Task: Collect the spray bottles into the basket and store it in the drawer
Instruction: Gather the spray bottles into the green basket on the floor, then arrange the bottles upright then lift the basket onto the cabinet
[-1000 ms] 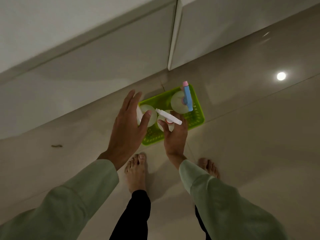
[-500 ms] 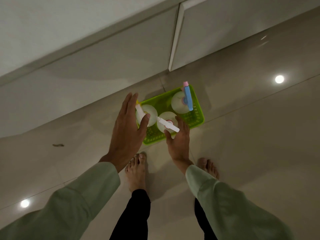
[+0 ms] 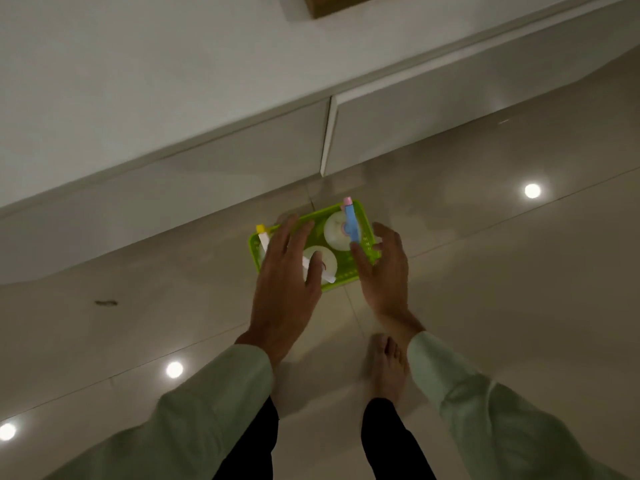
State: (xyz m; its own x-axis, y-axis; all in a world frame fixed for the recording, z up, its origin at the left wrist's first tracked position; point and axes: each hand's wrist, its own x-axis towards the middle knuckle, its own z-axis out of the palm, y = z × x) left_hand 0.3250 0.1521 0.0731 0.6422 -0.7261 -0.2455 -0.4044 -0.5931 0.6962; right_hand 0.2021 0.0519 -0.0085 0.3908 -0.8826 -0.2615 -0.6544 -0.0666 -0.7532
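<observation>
Drawer fronts (image 3: 242, 143) are running in a pale band across the upper part of the view, with a narrow vertical seam (image 3: 327, 136) between two of them just above the work, and both are looking closed. Glossy floor tiles (image 3: 485, 271) are filling everything below, and the green basket (image 3: 367, 230) is sitting on them just in front of that seam, its long axis running from lower left to upper right, roughly parallel to the cabinet.

Both hands are hanging over the basket with fingers spread and nothing pinched. The left hand (image 3: 284, 282) is covering the basket's left half; the right hand (image 3: 386, 268) is sitting at the right short end, its fingertips near the rim. I cannot tell whether either is actually touching the plastic. Each hand is about equally near its own end, so a two-handed lift by the short ends looks like the natural grip.

Three spray bottles are standing upright inside. The blue-headed bottle (image 3: 341, 230) is at the far right end, its nozzle pointing away toward the cabinet. The middle bottle (image 3: 327, 261) is showing a white trigger head angled toward the near right. The yellow-tipped bottle (image 3: 262, 237) is at the left end, mostly hidden by the left hand.

Collecting appears finished; a drawer will need opening first.
</observation>
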